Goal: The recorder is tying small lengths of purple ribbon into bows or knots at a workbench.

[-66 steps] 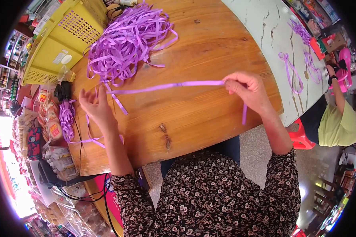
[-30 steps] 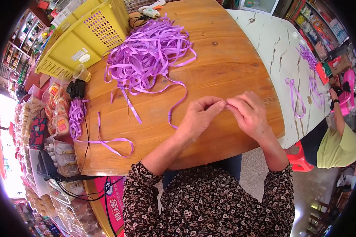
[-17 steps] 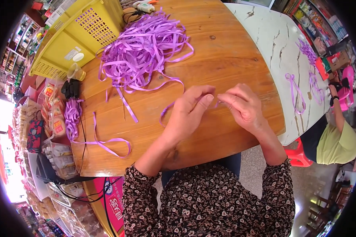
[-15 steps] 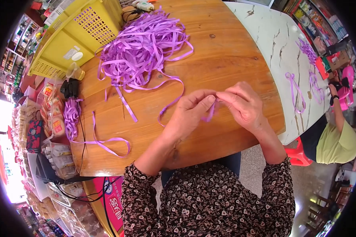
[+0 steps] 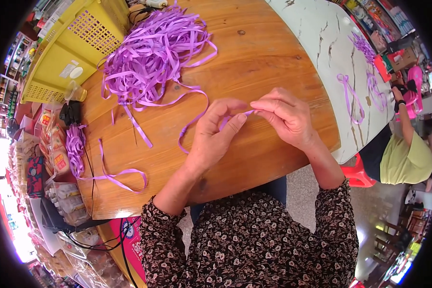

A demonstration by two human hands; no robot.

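Over the wooden table (image 5: 269, 153), both hands work on one narrow purple ribbon (image 5: 248, 113). My right hand (image 5: 288, 117) pinches its end between thumb and fingertips. A short stretch of it runs across to my left hand (image 5: 216, 132), whose curled fingers hold it, partly hiding it behind the thumb. From near the left hand a ribbon strand (image 5: 189, 127) with a small knot or wrap curves back to a big tangled heap of purple ribbon (image 5: 153, 57) at the far left. Whether this strand and the held ribbon are one piece is hidden by the hand.
A yellow plastic basket (image 5: 57, 62) and a clear cup (image 5: 74, 91) stand at the far left. A tied purple bundle (image 5: 76, 149) and loose ribbon (image 5: 125, 180) lie at the left edge. On the right, a white marbled table (image 5: 331, 62) carries ribbon loops; a person in yellow-green (image 5: 405, 158) is beside it.
My fingertips have drawn slightly apart, with a short length of ribbon stretched between them. The small loop hanging below the hands no longer shows. The whole view has shifted a little.
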